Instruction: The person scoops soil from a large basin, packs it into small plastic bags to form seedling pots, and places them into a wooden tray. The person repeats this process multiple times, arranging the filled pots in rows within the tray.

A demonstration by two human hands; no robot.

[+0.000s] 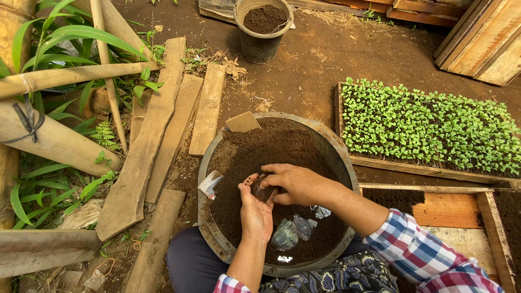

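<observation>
Two hands: your left hand (256, 212) and right hand (296, 183) meet over the middle of the soil basin (347, 163), both closed together around one small soil-filled bag (262, 191)
Left hand: it cups the bag from below, palm up, fingers curled against it
Right hand: it comes in from the basin's right rim, fingers pinched on the bag's top
Bag axis: mostly hidden by your fingers, so you cannot tell its long axis or which way its mouth points
In the basin: clear plastic bags (293, 230) lie on the soil near the near rim, just below your hands; a white plastic scrap (209, 184) sits at the left rim; a flat wooden piece (242, 122) stands in the soil at the far rim
Right of the basin: a seedling tray (429, 127), well apart from your hands
Far side: a black pot of soil (264, 28) on the ground
Left of the basin: wooden planks (173, 127) and bamboo poles (54, 108)
In the way: only your own fingers cover the bag
</observation>
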